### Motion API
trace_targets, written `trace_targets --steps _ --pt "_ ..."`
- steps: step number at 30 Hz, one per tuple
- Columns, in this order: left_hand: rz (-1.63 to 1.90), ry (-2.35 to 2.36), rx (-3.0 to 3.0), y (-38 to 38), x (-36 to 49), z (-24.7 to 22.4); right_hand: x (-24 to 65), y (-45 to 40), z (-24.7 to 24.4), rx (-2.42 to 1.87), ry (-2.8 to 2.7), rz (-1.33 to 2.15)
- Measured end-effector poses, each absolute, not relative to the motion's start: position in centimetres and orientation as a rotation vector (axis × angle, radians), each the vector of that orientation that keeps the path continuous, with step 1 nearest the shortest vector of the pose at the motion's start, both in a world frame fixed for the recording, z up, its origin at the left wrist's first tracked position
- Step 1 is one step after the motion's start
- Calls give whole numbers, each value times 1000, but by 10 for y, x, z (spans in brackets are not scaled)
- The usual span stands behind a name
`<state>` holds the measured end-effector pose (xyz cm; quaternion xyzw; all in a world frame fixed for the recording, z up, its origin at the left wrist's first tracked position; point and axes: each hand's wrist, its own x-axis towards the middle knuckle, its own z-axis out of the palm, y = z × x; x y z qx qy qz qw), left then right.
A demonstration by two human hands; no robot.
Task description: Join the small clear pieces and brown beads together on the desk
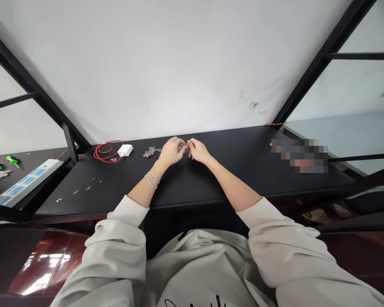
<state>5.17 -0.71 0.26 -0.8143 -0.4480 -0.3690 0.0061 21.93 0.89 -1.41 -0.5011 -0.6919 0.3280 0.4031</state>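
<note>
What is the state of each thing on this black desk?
Left hand: fingers pinching small shiny item
Right hand: fingers pinching the small shiny item
Red cable: coiled, lying flat
White charger: touching the red cable
Clear beads: bunched together
Small metal pieces: scattered in a line
Power strip: lying left of the desk

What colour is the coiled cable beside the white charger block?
Red coiled cable, best seen in the head view.
</note>
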Motion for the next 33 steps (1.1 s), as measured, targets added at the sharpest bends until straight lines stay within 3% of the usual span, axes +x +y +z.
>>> trace_targets --steps 7,20,33 --pt "-1196 -1420 -2557 -10 51 5 219 2 -8 -1338 -1791 804" --pt "-1466 -1804 -2527 -4 52 -1 215 -4 8 -1033 -1196 1447" --pt "-1576 -1812 -2534 -2 54 -3 218 -5 12 -967 -1094 1566"
